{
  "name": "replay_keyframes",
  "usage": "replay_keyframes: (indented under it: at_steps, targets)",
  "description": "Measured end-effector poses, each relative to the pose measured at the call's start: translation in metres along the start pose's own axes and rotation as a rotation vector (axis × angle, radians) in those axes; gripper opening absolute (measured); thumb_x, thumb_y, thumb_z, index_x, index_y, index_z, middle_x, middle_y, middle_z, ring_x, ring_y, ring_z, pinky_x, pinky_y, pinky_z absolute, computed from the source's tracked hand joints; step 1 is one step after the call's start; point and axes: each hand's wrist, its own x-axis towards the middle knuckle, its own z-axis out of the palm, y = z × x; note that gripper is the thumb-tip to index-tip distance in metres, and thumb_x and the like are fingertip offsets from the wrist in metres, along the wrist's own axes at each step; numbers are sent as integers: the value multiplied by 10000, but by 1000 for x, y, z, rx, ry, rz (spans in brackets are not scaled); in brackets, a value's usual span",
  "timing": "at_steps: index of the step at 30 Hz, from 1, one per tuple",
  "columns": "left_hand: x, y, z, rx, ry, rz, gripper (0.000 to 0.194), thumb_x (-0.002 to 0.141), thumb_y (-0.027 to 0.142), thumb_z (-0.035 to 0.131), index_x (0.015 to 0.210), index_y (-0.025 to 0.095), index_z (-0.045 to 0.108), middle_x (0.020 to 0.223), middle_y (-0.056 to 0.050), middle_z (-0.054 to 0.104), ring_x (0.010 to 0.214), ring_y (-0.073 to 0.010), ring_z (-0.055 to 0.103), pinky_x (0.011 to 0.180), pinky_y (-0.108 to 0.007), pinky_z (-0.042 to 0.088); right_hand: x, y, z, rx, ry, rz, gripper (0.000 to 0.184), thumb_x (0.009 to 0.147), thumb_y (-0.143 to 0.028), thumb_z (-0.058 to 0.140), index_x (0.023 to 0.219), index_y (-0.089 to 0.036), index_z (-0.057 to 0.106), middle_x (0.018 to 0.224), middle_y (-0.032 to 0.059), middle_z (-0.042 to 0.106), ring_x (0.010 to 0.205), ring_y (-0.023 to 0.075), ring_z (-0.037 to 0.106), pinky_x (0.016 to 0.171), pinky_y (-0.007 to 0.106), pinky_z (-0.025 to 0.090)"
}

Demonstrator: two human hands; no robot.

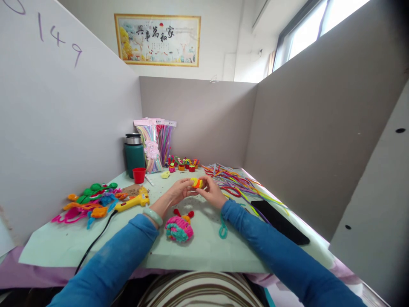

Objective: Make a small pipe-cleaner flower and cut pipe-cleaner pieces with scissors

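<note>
Over the middle of the table, my left hand (181, 191) and my right hand (211, 192) meet around a small yellow-and-orange pipe-cleaner piece (197, 183). Fingers of both hands are closed on its two sides. A pink-and-teal fuzzy pipe-cleaner craft (179, 228) with an orange part and red tips lies on the table below my hands. Beneath my right forearm a teal pipe cleaner (223, 230) curls in a loop. A yellow glue gun (133, 202) lies to the left of my left wrist, its black cord running to the front edge.
Loose colourful pipe cleaners (236, 181) spread at the right, beside a black phone-like slab (279, 221). Finished-looking small crafts (187, 165) stand at the back. A green bottle (134, 155), red cup (139, 175) and bagged pipe cleaners (151, 147) are back left. A coloured pile (92, 202) lies left.
</note>
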Motion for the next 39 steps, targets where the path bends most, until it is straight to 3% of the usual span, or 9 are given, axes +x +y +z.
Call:
replay_keyframes:
  at_steps: [3, 8, 16, 21, 26, 32, 39]
  targets:
    - [0, -1, 0, 28, 5, -21, 160, 706, 203, 720, 786, 108, 619, 750, -62, 662, 710, -184, 661, 727, -345, 541, -2, -5, 1, -135, 47, -68, 261, 791, -254, 568, 1031, -178, 501, 873, 31, 558, 739, 133, 538, 601, 254, 472]
    - [0, -1, -1, 23, 2, -3, 163, 708, 219, 720, 790, 114, 626, 749, -53, 658, 705, -175, 654, 751, -367, 535, -3, -10, 0, -144, 33, -89, 275, 812, -272, 562, 1059, -162, 513, 867, 44, 570, 737, 140, 551, 608, 256, 473]
    - [0, -4, 5, 73, 32, 49, 269, 656, 199, 771, 871, 96, 645, 866, -91, 677, 790, -185, 664, 811, -370, 515, 2, 4, 7, -223, 120, -103, 248, 818, -210, 497, 1053, -157, 552, 935, 81, 571, 789, 164, 549, 628, 280, 480]
    - [4, -7, 2, 50, 30, 103, 301, 666, 212, 769, 915, 81, 663, 912, -112, 680, 794, -183, 659, 831, -372, 514, 2, 10, 5, -1, 57, -7, 376, 803, -240, 530, 1172, -183, 489, 929, 65, 576, 777, 164, 572, 597, 283, 516]
    - [4, -5, -2, 60, 11, 51, 261, 690, 212, 753, 898, 80, 666, 880, -109, 685, 761, -183, 670, 809, -356, 527, 3, 8, -3, 253, -76, 52, 262, 849, -297, 471, 1087, -193, 504, 835, 26, 575, 660, 130, 579, 558, 281, 524]
    - [1, 1, 1, 41, 11, -7, 232, 667, 171, 761, 849, 94, 640, 793, -86, 690, 701, -192, 685, 792, -365, 540, 1, -3, -8, 182, -81, -22, 233, 847, -295, 527, 1053, -189, 505, 748, 0, 567, 606, 115, 581, 564, 270, 514]
    - [-3, 4, 2, 58, -27, -51, 234, 657, 161, 765, 826, 98, 616, 784, -79, 686, 708, -198, 692, 792, -367, 539, 0, 1, -10, 179, -96, -63, 243, 874, -320, 499, 1079, -199, 452, 738, -20, 538, 595, 120, 598, 559, 275, 509]
